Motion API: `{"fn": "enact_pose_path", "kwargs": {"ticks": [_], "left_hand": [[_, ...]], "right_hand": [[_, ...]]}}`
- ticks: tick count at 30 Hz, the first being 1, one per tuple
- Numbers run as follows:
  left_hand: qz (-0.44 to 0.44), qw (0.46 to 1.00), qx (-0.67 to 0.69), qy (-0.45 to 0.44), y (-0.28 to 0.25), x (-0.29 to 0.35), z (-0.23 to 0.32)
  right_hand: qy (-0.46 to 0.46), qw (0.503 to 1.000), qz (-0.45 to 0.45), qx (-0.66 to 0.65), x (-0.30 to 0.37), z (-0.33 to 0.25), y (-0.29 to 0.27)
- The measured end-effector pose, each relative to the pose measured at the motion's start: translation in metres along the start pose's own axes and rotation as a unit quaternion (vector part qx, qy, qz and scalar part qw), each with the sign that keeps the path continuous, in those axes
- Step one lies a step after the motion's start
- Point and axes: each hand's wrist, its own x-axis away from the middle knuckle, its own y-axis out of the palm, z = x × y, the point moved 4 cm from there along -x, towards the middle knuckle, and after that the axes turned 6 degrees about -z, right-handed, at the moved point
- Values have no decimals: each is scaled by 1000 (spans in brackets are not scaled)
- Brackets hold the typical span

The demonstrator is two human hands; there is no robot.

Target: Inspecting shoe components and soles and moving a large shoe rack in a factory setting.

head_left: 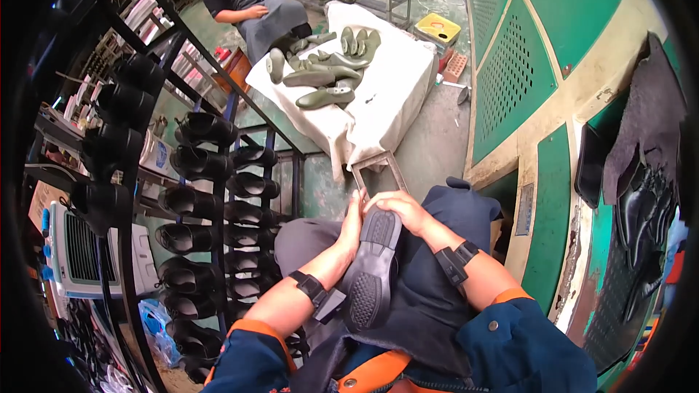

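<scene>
A black shoe (369,292) lies over my lap with its treaded sole facing up. Its heel points away from me and its toe toward me. My left hand (354,224) is closed along the left side of the heel. From the right, my right hand (405,211) grips the heel end, fingers curled over its far edge. The upper is mostly hidden beneath the sole. Just beyond my hands stands a narrow metal frame (393,167), and part of it is hidden by them.
On the left, a dark rack (287,131) carries rows of black shoes (191,204). Ahead, several olive-green shoe lasts (324,98) lie on a white-covered table (400,65). A person (251,7) in an apron sits behind it. A green and cream machine (550,204) stands close on my right.
</scene>
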Motion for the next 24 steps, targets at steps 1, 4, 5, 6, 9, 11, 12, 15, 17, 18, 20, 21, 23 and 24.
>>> {"fn": "enact_pose_path", "kwargs": {"ticks": [1,4,5,6,9,11,12,15,17,18,20,21,23,24], "left_hand": [[-17,1000,-3,2,7,6,8],[-137,990,-14,-26,-3,-1,-12],[-127,992,3,-20,-2,7,-13],[-126,992,-21,-2,-3,14,-14],[-149,984,-68,71,9,33,-4],[-163,972,-122,119,8,39,2],[-180,953,-173,170,10,40,6],[-175,950,-182,183,9,46,9],[-180,959,-163,145,8,48,11],[-177,959,-162,151,7,49,14],[-234,954,-69,176,14,45,20],[-240,946,-67,206,8,44,25],[-246,941,-38,231,10,56,35],[-233,939,-63,247,8,65,36]], "right_hand": [[-29,999,9,40,1,-6,5],[-91,988,68,106,17,-8,11],[-101,986,77,112,20,-5,16],[-109,983,87,121,24,-4,21],[-150,971,109,149,30,-15,35],[-161,958,118,204,37,-33,50],[-161,959,116,203,40,-40,55],[-192,944,115,241,43,-52,66],[-167,959,114,200,38,-47,61],[-156,965,103,181,34,-46,53],[-122,985,95,78,23,-31,26],[-134,982,106,76,14,-34,18],[-122,982,141,-11,2,-24,-16],[-80,975,170,-121,-4,-14,-32]]}}
